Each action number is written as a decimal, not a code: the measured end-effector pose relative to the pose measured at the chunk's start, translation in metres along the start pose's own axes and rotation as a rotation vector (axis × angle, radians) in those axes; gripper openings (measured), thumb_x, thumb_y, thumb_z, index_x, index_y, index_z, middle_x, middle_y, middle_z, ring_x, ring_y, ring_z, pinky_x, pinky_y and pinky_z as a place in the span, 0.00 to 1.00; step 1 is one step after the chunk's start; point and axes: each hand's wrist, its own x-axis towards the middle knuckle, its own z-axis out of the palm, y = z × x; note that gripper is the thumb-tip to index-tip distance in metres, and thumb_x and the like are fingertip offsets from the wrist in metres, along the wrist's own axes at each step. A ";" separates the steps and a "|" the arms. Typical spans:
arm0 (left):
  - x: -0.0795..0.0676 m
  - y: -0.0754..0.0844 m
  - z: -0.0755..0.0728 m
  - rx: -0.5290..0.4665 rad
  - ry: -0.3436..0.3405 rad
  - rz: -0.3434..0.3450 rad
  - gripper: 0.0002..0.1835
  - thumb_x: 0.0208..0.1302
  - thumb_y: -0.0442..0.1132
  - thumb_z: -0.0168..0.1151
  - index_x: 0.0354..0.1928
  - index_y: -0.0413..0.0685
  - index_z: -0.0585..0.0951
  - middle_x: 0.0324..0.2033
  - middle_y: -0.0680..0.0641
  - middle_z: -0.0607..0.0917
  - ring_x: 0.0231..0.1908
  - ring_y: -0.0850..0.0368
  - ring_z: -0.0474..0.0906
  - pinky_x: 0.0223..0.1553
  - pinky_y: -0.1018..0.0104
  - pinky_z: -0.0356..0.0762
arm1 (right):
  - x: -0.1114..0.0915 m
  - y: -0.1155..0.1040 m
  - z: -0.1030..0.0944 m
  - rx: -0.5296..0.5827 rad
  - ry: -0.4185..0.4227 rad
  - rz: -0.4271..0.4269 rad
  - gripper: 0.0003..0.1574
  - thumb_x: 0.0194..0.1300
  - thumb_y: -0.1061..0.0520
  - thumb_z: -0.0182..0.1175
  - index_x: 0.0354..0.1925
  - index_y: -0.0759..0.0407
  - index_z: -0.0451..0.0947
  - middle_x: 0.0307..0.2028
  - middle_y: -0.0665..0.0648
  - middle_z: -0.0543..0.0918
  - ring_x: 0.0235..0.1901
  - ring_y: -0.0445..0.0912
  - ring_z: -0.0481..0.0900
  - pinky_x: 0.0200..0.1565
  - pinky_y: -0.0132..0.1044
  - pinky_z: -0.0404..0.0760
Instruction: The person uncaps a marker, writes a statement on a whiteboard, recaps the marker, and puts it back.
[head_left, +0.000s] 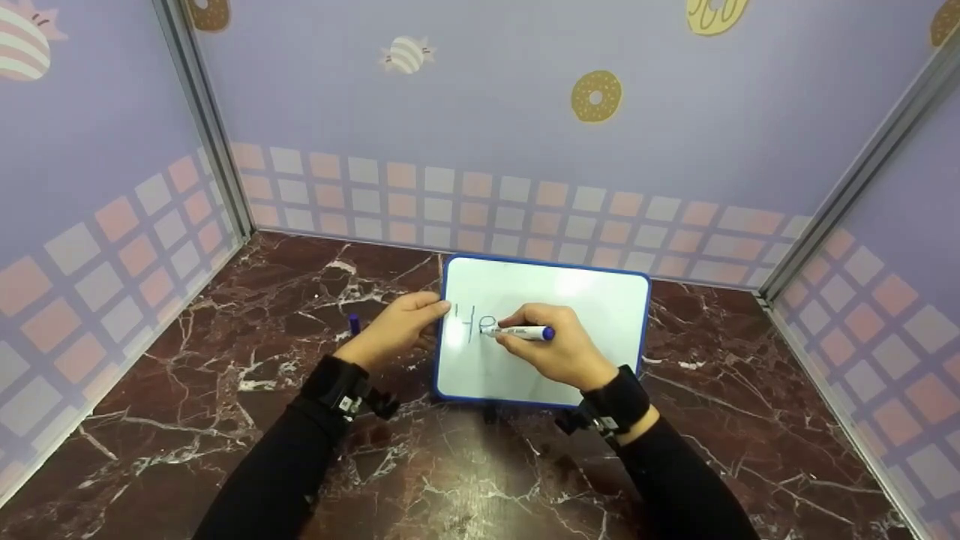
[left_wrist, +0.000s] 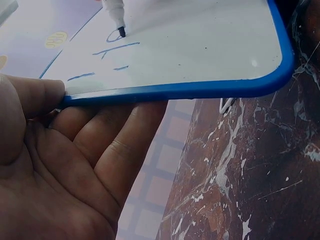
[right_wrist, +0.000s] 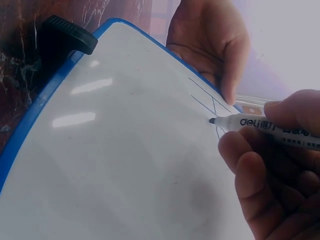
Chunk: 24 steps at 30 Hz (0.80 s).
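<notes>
A small whiteboard (head_left: 600, 315) with a blue frame leans up from the table. My left hand (head_left: 401, 326) grips its left edge, thumb on the front and fingers (left_wrist: 130, 135) behind it. In my right hand (head_left: 566, 356) a white marker with a blue end (head_left: 529, 332) is pinched between thumb and fingers. Its dark tip (right_wrist: 212, 120) touches or nearly touches the board, at a round blue letter like an "e" (head_left: 488, 321). Left of that stands a blue "H" (head_left: 471, 324). The right hand covers part of the board in the head view.
A small blue cylinder, likely the marker's cap (head_left: 354, 323), is on the dark marbled table (head_left: 262, 420) left of my left hand. A black clip-like piece (right_wrist: 70, 36) sits at the board's lower edge. Patterned panels (head_left: 487, 127) enclose the table at the back and sides.
</notes>
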 end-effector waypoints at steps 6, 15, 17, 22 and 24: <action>-0.001 0.001 0.001 -0.062 -0.010 -0.015 0.15 0.89 0.43 0.54 0.48 0.37 0.81 0.28 0.48 0.85 0.21 0.59 0.78 0.21 0.69 0.79 | 0.000 -0.002 -0.003 -0.011 -0.032 0.048 0.03 0.72 0.64 0.76 0.43 0.61 0.92 0.41 0.55 0.93 0.36 0.46 0.87 0.38 0.32 0.84; -0.001 0.000 0.000 -0.034 0.003 -0.015 0.16 0.89 0.43 0.54 0.53 0.34 0.82 0.36 0.44 0.91 0.27 0.56 0.85 0.28 0.64 0.87 | 0.000 -0.003 -0.008 -0.023 -0.040 0.076 0.02 0.71 0.64 0.76 0.42 0.61 0.93 0.40 0.53 0.94 0.38 0.47 0.89 0.39 0.33 0.86; -0.001 0.000 0.000 -0.037 0.004 -0.021 0.16 0.89 0.43 0.54 0.53 0.35 0.82 0.35 0.45 0.90 0.25 0.56 0.84 0.26 0.66 0.85 | 0.000 -0.003 -0.009 -0.025 -0.043 0.075 0.02 0.71 0.63 0.76 0.42 0.60 0.93 0.40 0.53 0.94 0.40 0.48 0.90 0.41 0.34 0.87; 0.000 0.000 0.000 -0.047 0.000 -0.022 0.17 0.90 0.42 0.54 0.55 0.33 0.82 0.37 0.45 0.91 0.27 0.56 0.85 0.30 0.63 0.88 | 0.000 -0.004 -0.011 -0.030 -0.048 0.096 0.01 0.71 0.62 0.76 0.41 0.59 0.93 0.40 0.51 0.94 0.41 0.46 0.91 0.42 0.35 0.88; 0.000 0.000 0.000 -0.042 -0.005 -0.016 0.17 0.90 0.42 0.53 0.57 0.32 0.82 0.39 0.44 0.92 0.30 0.56 0.87 0.34 0.60 0.91 | 0.000 -0.005 -0.012 -0.025 -0.048 0.104 0.01 0.71 0.62 0.76 0.41 0.58 0.93 0.40 0.51 0.94 0.39 0.45 0.90 0.40 0.34 0.88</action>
